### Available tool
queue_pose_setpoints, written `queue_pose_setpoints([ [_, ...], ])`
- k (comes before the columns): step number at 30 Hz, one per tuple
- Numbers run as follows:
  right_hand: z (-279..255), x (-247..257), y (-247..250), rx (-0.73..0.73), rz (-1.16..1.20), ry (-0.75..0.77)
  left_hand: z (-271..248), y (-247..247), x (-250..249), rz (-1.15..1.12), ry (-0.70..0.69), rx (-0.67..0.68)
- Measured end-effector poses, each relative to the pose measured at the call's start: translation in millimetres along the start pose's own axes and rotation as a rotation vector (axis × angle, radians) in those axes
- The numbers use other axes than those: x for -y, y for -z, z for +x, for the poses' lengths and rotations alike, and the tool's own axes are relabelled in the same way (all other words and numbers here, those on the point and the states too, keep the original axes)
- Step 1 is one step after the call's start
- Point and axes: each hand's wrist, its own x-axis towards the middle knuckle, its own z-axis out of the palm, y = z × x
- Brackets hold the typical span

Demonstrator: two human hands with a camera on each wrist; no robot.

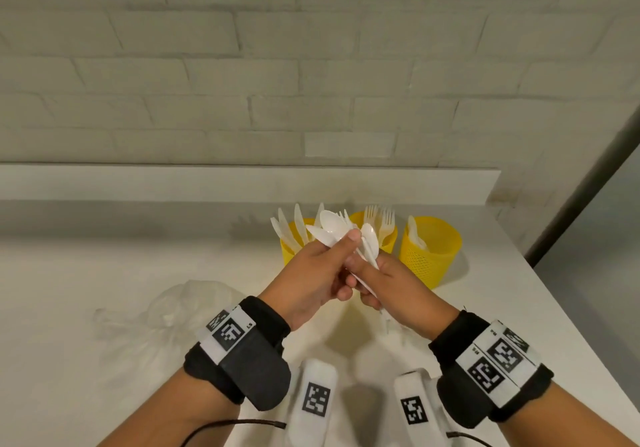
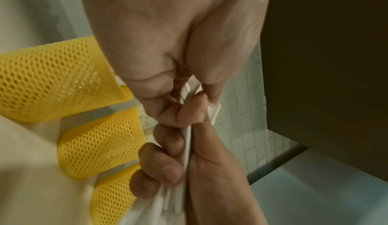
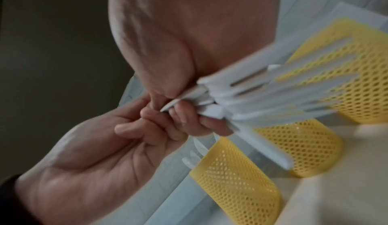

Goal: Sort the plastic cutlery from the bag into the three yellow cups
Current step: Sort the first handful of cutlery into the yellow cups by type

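Both hands meet above the white bench (image 1: 104,266), just in front of the 3 yellow cups. The left hand (image 1: 311,273) has its fingers (image 1: 341,292) curled round a bunch of white plastic cutlery (image 1: 332,228), thumb pressed on top; the spoon bowls and fork tines fan out past the thumb, toward the cups. The right hand (image 1: 384,284) has its fingers (image 1: 360,268) clamped on the handles of 1 or 2 spoons (image 1: 369,238) from the same bunch, the handles running down through its fist and out below. The 2 hands touch at the fingertips. The left cup (image 1: 289,252) holds knives, the middle cup (image 1: 389,242) holds forks, the right cup (image 1: 431,252) holds spoons. The crumpled clear bag (image 1: 180,304) lies on the bench to the left of the left wrist.
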Motion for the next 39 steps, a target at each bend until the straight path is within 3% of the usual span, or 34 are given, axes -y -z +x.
queue_pose_setpoints([
  [10,-3,-6,-10,-0.028,-0.322,0.147,1,8,1,0.009,-0.028,-0.146],
  [14,-4,-3,-9,-0.035,-0.284,0.140,2,9,1,0.053,-0.045,-0.198],
  [20,0,-7,3,-0.279,-0.284,0.029,3,21,-2,-0.069,-0.105,-0.270],
  [26,1,-5,8,-0.339,-0.721,-0.013,-7,11,-5,0.230,-0.189,-0.185],
  [30,-3,-3,5,-0.359,-1.043,-0.034,-5,0,-6,0.330,-0.157,-0.137],
  [36,-7,0,-4,-0.352,-1.051,-0.031,-1,-2,-5,0.231,-0.068,-0.106],
  [39,-7,2,-5,-0.328,-1.095,-0.056,0,2,-2,0.216,-0.090,-0.156],
])
